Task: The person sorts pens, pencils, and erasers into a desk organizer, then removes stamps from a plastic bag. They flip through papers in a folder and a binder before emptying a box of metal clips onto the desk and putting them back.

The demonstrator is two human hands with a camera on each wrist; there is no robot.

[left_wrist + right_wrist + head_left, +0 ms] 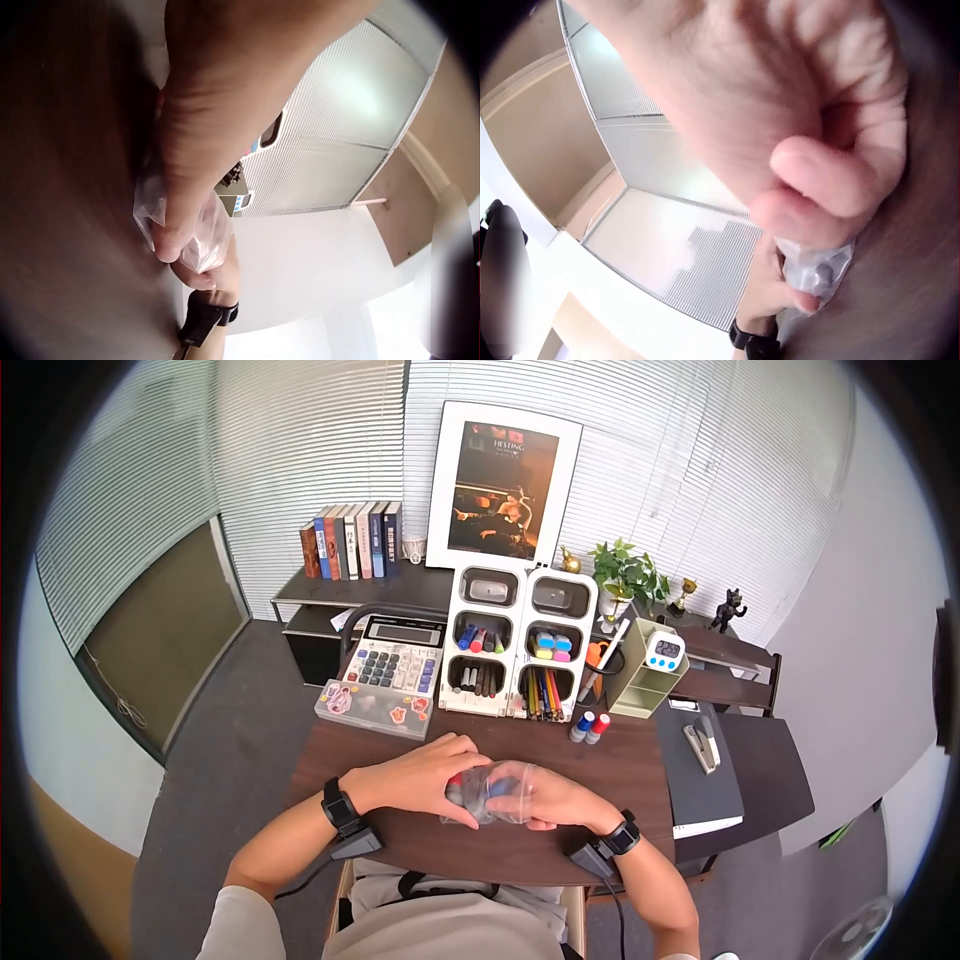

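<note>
Both hands are at a clear plastic bag point(487, 800) low over the front of the desk. Red, blue and grey shapes show through the plastic. My left hand point(425, 775) grips the bag from its left side, thumb toward me and fingers over the far side. At the other end my right hand point(550, 798) holds the bag, its fingers partly seen through the film. Crinkled plastic point(206, 240) spreads between the two hands in the left wrist view. In the right wrist view the right fingers point(821, 176) are curled, with the bag point(816, 270) just beyond them.
Behind the hands stand a white organizer point(505, 705) of pens, a calculator point(395, 660) and a translucent stickered case point(375, 708). Two small bottles point(589, 728) with blue and red caps are beyond the right hand. A stapler point(702, 748) lies on a dark folder point(715, 795) at right.
</note>
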